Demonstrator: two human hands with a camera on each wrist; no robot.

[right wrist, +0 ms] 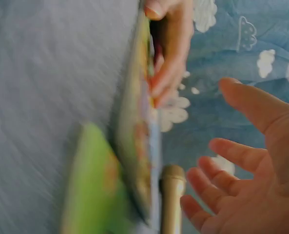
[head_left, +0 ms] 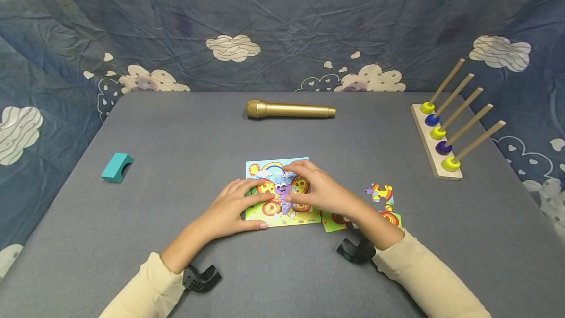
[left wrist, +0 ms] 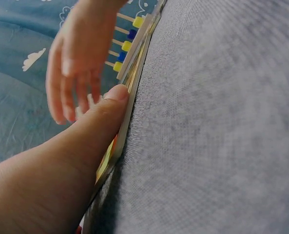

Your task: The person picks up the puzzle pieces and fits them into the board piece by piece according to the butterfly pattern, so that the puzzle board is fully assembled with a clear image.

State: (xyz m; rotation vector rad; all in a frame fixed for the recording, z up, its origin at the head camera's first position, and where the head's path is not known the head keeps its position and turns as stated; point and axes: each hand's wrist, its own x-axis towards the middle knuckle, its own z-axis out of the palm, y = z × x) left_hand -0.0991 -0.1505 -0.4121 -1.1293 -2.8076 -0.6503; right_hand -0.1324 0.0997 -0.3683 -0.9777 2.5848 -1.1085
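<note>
A picture puzzle board (head_left: 304,217) with a purple butterfly, a sun and a rainbow lies flat at the middle of the table. My left hand (head_left: 227,210) rests on its left side, fingers spread over the picture and thumb at the lower edge. In the left wrist view that thumb (left wrist: 105,109) lies along the board's rim. Over the board's right side hovers my right hand (head_left: 324,190), fingers apart and holding nothing in the right wrist view. Loose puzzle pieces (head_left: 383,193) lie right of the board, some hidden under the right forearm; one green piece (right wrist: 88,185) is blurred.
Behind the board lies a gold microphone (head_left: 291,110). A wooden peg stand (head_left: 446,168) with yellow and blue beads stands at the right. At the left is a teal arch block (head_left: 115,167). A cloud-patterned cloth (head_left: 282,28) hangs behind the grey table (head_left: 185,136).
</note>
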